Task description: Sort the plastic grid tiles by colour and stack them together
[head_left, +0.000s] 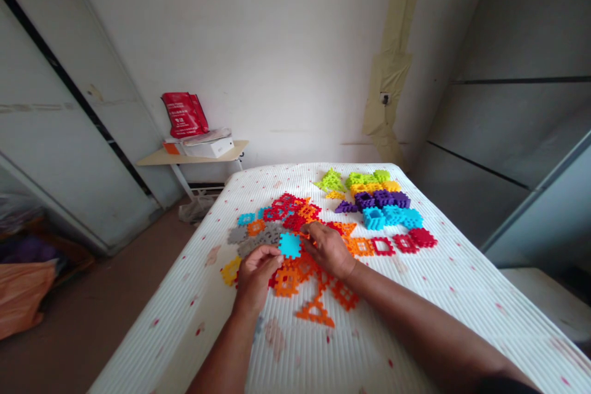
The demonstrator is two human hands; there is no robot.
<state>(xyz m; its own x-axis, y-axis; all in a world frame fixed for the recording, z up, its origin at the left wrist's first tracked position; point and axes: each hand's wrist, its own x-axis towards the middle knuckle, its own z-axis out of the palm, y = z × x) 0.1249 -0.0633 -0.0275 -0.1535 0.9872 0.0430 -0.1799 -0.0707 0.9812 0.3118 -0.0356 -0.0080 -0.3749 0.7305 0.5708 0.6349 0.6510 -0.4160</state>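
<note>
A light-blue square tile with toothed edges is pinched at its left edge by my left hand, above the pile. My right hand is just right of the tile, over the pile, its fingers bent and close together; what lies between the fingertips is hidden. Below and around both hands are loose orange toothed pieces, among them an orange triangle frame nearest me. Red pieces lie behind, and grey pieces are to the left beside a yellow piece.
Sorted rows line the right of the bed: green, yellow, purple, light-blue, and red with orange squares. A small table by the wall bears a red bag and a white box.
</note>
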